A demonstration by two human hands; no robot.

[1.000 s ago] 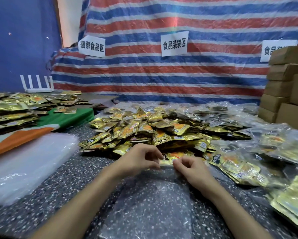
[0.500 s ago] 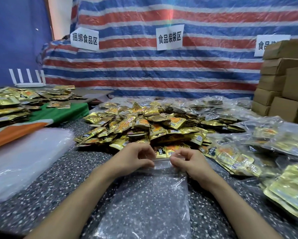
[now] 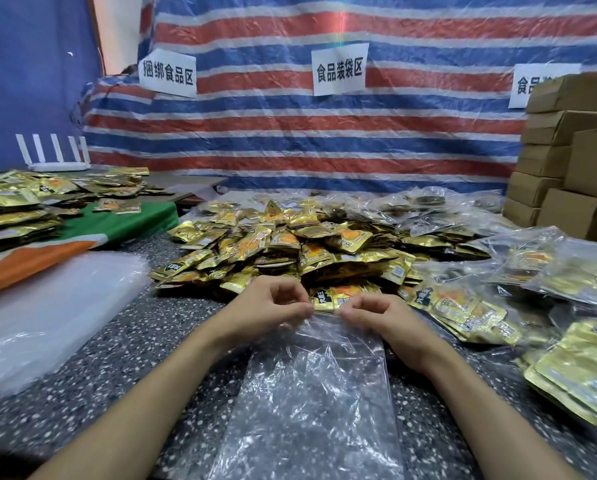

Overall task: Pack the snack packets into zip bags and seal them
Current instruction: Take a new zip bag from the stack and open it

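Observation:
A clear, empty zip bag (image 3: 311,403) lies flat on the speckled table (image 3: 134,368) in front of me, its mouth pointing away. My left hand (image 3: 266,306) pinches the left part of the bag's top edge. My right hand (image 3: 376,317) pinches the right part of that same edge. Just beyond my fingers spreads a large heap of gold snack packets (image 3: 283,244). One packet with a black and orange label (image 3: 338,296) lies right behind the bag's mouth.
A stack of clear empty bags (image 3: 48,313) lies at the left. Filled zip bags (image 3: 539,271) and loose gold packets (image 3: 581,372) crowd the right side. More packets (image 3: 16,206) cover a green and orange cloth at far left. Cardboard boxes (image 3: 574,161) stand at back right.
Both hands stay at the bag's top edge with only slight finger shifts. The view has tilted a little, so the bag shows more fully.

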